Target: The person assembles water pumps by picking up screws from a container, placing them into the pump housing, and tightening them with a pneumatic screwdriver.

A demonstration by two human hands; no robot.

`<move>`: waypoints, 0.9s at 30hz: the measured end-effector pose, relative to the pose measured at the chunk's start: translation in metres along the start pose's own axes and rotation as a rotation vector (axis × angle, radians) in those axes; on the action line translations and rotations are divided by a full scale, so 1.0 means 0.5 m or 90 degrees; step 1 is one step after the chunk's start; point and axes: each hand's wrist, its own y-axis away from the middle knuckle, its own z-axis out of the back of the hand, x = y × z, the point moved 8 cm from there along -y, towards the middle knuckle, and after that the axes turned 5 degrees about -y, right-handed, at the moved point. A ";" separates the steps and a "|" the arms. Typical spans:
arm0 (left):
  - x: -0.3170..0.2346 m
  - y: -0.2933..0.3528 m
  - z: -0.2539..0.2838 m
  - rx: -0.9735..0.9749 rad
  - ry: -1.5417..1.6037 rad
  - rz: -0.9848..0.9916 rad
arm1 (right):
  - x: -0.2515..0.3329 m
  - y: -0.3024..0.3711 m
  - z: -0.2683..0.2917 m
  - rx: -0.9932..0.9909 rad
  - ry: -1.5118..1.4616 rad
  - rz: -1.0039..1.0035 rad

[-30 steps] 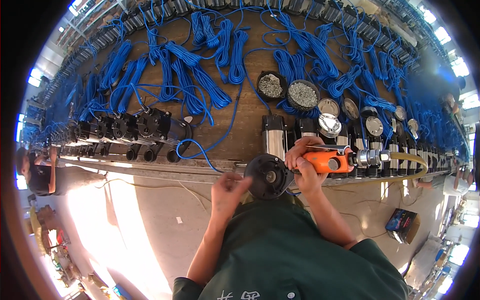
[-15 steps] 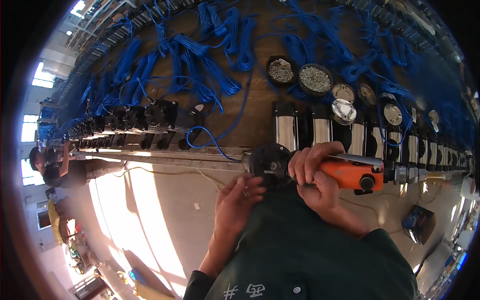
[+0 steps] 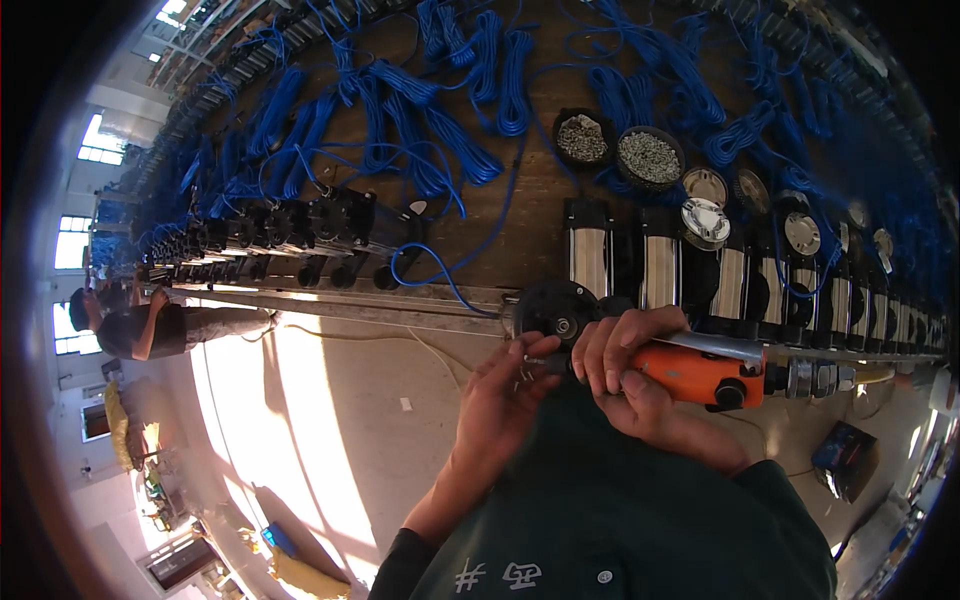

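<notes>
My right hand (image 3: 640, 375) is closed around an orange air screwdriver (image 3: 700, 376) with a silver lever along its top. The tool's nose points left, toward the front of a round black motor end (image 3: 553, 306) at the bench edge. My left hand (image 3: 490, 405) is closed with its fingertips pinched beside the nose. Small shiny screws (image 3: 524, 374) show between those fingers; the tool's exact tip is hard to make out. A blue cable (image 3: 432, 262) runs from behind the motor end onto the bench.
Two dark bowls of small metal parts (image 3: 582, 138) (image 3: 650, 158) stand on the brown bench (image 3: 500, 225). Silver-and-black motors (image 3: 660, 262) line the right edge, and black ones (image 3: 340, 225) the left. Blue cable coils (image 3: 515, 85) lie behind. Another person (image 3: 150, 325) stands far left.
My left hand has moved right, its fingers now meeting at the tool's nose. The screwdriver has come slightly toward me, away from the motor end. The whole view has shifted a little.
</notes>
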 end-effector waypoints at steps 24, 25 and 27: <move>0.007 0.015 0.004 -0.001 -0.016 0.028 | 0.001 0.036 0.000 -0.046 0.002 0.013; 0.007 0.017 0.005 -0.002 -0.012 0.028 | 0.002 0.038 -0.001 -0.054 0.000 0.014; 0.008 0.018 0.006 -0.002 -0.003 0.029 | 0.004 0.039 -0.001 -0.060 0.000 0.015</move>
